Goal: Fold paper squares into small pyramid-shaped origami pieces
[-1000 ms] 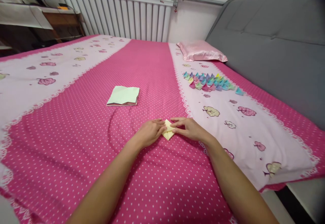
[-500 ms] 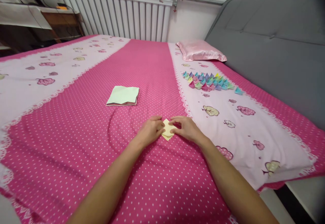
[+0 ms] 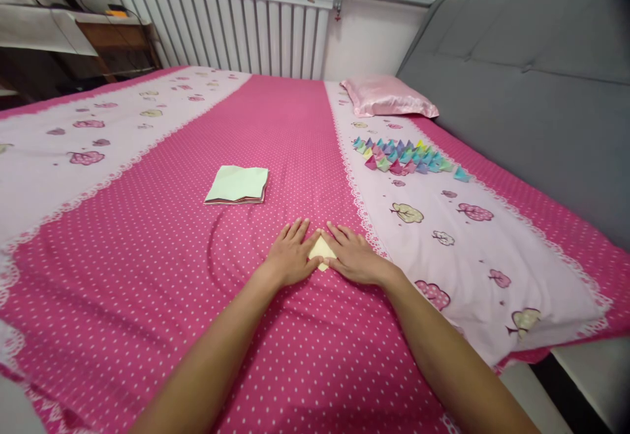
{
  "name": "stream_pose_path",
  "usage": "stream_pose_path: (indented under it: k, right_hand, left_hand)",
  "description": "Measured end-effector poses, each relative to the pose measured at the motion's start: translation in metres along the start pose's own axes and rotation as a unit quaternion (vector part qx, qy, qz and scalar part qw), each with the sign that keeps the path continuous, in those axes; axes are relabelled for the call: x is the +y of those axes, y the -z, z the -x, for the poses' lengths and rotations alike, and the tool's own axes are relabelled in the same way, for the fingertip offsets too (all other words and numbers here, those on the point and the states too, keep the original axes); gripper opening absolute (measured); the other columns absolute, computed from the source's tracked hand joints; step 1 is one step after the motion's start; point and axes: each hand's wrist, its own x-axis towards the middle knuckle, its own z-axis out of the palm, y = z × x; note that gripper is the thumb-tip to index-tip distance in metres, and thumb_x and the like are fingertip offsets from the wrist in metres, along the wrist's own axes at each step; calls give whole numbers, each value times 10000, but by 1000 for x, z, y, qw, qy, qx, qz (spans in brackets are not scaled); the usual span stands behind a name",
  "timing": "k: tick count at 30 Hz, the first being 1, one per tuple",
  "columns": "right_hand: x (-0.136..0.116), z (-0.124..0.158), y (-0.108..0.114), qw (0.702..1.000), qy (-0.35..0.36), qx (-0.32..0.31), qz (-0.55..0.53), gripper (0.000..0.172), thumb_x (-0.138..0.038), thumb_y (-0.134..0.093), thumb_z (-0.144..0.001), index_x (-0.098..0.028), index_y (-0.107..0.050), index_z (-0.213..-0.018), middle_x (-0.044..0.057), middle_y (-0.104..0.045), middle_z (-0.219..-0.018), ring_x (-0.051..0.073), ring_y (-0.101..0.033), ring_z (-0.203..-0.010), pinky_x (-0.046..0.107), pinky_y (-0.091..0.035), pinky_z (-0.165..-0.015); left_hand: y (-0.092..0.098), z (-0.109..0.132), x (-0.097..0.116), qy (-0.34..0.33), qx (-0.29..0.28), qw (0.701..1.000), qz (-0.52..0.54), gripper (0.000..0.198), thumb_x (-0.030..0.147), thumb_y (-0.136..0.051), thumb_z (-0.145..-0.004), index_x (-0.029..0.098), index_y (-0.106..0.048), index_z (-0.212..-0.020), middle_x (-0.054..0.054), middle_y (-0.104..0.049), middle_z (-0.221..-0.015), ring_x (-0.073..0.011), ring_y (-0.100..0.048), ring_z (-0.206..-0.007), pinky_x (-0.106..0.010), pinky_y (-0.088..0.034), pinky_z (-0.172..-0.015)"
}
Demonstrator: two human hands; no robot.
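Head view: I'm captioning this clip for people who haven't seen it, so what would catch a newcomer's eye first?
First the bright pink dotted bedspread filling the frame, with the left hand and right hand pressed flat on a small pale yellow folded paper. Then the cluster of colourful folded pieces farther back on the right, and the paper stack to the left.

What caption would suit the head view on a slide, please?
Left hand and right hand pressed flat on a yellow folded paper on the pink bedsheet.
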Motion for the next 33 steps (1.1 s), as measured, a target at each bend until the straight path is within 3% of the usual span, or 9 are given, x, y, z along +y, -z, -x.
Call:
stream_pose_path:
  k: [8,14,20,25,29,33]
  right_hand:
    - [-5,9,6,1000,-14,-1,6,652,-505,-319,-873,-171,-213,-1422,105,-124,-1502,329,-128,-1358,526,-185,-1050]
    - [0,13,11,999,20,42,-3,533,-459,-442,-855,-181,-452,-1310,119,-298,-1448,298,-264,-1324,447,-264,-1041]
    - [11,17,17,997,44,58,-31,494,-555,-453,-818,-221,-615,-1144,104,-406,-1390,307,-373,-1265,419,-355,-984]
    - [18,20,23,994,41,51,-87,328,-479,-518,-814,-241,-705,-939,61,-498,-1323,277,-484,-1174,365,-420,-908]
    - [12,15,23,992,-16,84,-96,400,-418,-432,-870,-219,-694,-642,32,-569,-1251,249,-587,-1027,337,-459,-792]
    - [-1,3,15,983,-107,139,-51,384,-429,-439,-859,-207,-690,-671,81,-675,-1056,251,-628,-902,335,-465,-708]
  left_hand:
    - [8,6,4,24,-16,999,18,667,577,-346,-823,205,-324,-1376,-140,-166,-1482,-298,-96,-1367,-476,-118,-1076]
    - [19,10,9,43,-20,999,26,613,533,-434,-803,198,-427,-1315,-148,-243,-1461,-304,-161,-1356,-479,-166,-1061]
    - [33,15,8,25,-29,999,23,544,552,-448,-788,156,-602,-1126,-179,-327,-1420,-312,-257,-1325,-461,-228,-1042]
    - [38,18,3,25,-24,998,44,479,511,-371,-838,163,-689,-924,-135,-441,-1358,-289,-363,-1273,-415,-293,-1021]
    - [34,13,3,58,30,996,59,504,460,-325,-873,144,-681,-709,-141,-584,-1190,-267,-534,-1090,-375,-394,-928]
    - [26,7,9,79,74,993,36,362,378,-438,-840,142,-674,-700,-138,-639,-1005,-258,-589,-924,-365,-449,-814]
